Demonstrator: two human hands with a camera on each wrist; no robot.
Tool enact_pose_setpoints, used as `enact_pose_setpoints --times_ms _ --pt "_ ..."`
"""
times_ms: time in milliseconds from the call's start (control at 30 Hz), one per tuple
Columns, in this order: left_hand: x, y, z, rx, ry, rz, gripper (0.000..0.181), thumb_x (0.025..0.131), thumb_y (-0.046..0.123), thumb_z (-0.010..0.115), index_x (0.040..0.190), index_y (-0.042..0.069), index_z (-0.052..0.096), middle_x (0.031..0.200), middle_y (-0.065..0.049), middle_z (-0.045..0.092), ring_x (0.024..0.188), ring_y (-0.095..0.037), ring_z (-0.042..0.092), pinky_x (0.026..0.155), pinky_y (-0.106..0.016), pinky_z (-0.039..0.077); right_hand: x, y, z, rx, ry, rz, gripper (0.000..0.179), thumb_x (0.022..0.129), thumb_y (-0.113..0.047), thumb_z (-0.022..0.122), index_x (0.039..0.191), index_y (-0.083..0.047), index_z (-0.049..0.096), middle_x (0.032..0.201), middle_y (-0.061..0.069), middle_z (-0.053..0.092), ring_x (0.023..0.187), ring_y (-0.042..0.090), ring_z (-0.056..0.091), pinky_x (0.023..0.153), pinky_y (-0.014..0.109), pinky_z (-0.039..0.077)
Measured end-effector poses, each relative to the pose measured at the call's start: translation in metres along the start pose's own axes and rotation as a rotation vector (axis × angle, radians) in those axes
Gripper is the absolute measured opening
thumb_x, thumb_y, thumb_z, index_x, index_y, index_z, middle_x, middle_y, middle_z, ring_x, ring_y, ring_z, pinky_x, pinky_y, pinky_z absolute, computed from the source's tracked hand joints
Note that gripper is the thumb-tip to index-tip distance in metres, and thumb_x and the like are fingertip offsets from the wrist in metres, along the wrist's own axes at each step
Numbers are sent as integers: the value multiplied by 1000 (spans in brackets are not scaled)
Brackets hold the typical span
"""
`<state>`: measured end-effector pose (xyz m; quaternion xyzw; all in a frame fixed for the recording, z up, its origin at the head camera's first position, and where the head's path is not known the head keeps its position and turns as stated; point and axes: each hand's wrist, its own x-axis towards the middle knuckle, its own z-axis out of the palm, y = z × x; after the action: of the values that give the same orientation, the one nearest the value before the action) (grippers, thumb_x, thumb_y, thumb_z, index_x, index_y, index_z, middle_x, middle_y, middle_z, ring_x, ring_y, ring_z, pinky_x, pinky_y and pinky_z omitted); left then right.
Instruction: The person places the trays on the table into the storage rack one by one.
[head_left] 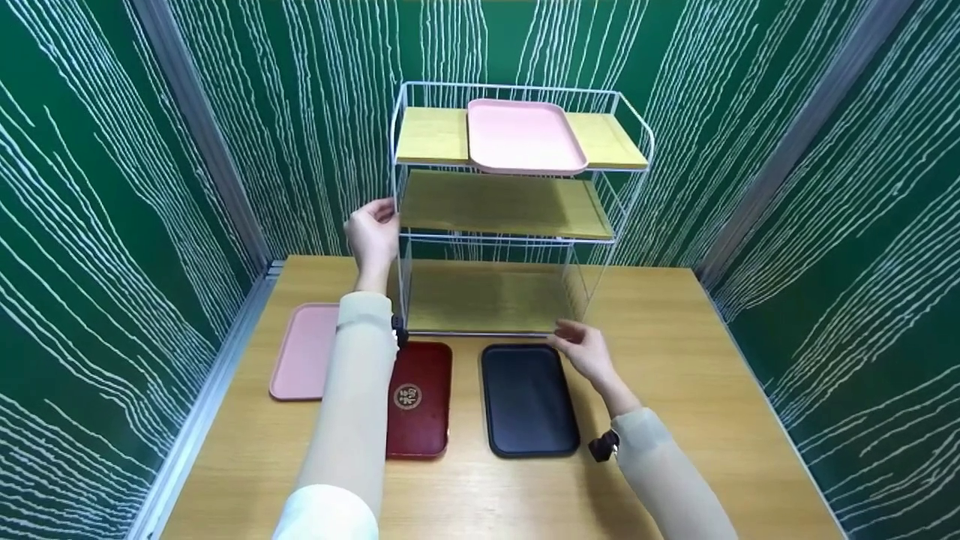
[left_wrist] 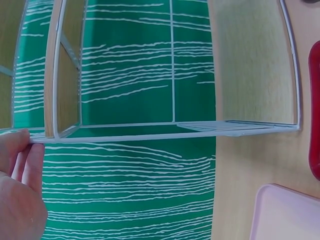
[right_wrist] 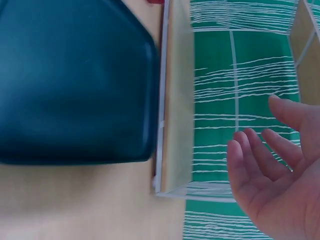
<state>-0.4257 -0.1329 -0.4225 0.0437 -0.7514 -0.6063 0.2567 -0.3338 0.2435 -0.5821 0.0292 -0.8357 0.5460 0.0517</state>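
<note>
A white wire rack with three wooden shelves (head_left: 510,202) stands at the back of the table. My left hand (head_left: 373,232) pinches the rack's left front post near the middle shelf; in the left wrist view, thumb and fingertips (left_wrist: 35,155) meet at the white wire. A pink tray (head_left: 525,135) lies on the top shelf, its front edge reaching past the board. My right hand (head_left: 585,352) hovers by the far right corner of a black tray (head_left: 529,401), its fingers loosely bent. Nothing is between those fingers in the right wrist view.
On the table, a dark red tray (head_left: 424,431) with a round gold emblem lies left of the black one. Another pink tray (head_left: 300,352) is farther left, partly hidden by my left arm. Green walls (head_left: 832,225) with white wavy lines enclose the table.
</note>
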Motion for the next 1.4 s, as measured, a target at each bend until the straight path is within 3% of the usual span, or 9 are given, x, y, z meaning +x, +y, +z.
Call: enact_pose_setpoints --times_ms 233,467,700,933,1233,1400 --pt "-1 1 0 -5 9 -16 23 99 -2 74 120 4 80 122 -14 78 113 -24 75 99 -29 60 -19 24 -2 -61 -81 80 49 93 -5 79 138 11 64 125 31 72 115 41 71 89 31 60" --pt "0 2 2 45 31 46 20 98 -3 74 117 0 80 118 -19 78 109 -26 77 97 -32 61 -33 42 -9 -136 -136 150 60 89 -7 83 142 11 61 129 33 69 116 43 71 93 40 62" --pt "1 2 1 40 42 38 22 97 -4 74 118 1 80 118 -16 79 109 -26 77 96 -30 61 -40 52 -12 -96 -158 171 61 88 0 82 143 13 58 131 35 67 120 46 69 97 43 62" --pt "0 1 2 40 33 21 21 98 -1 75 118 3 80 120 -16 78 110 -24 77 96 -29 61 -50 56 -12 -88 -182 188 64 87 1 83 144 14 56 130 35 67 116 43 70 87 40 65" --pt "-1 2 1 36 34 2 22 98 0 76 120 4 80 121 -13 78 111 -23 76 97 -28 61 -71 65 -16 -77 -208 269 70 83 4 85 145 14 55 128 32 69 117 40 69 79 34 63" --pt "1 4 3 38 31 -4 24 97 -3 75 120 3 80 121 -15 78 111 -24 76 96 -27 61 -79 67 -16 -50 -247 299 74 80 5 86 146 14 54 121 25 71 98 28 69 62 35 62"
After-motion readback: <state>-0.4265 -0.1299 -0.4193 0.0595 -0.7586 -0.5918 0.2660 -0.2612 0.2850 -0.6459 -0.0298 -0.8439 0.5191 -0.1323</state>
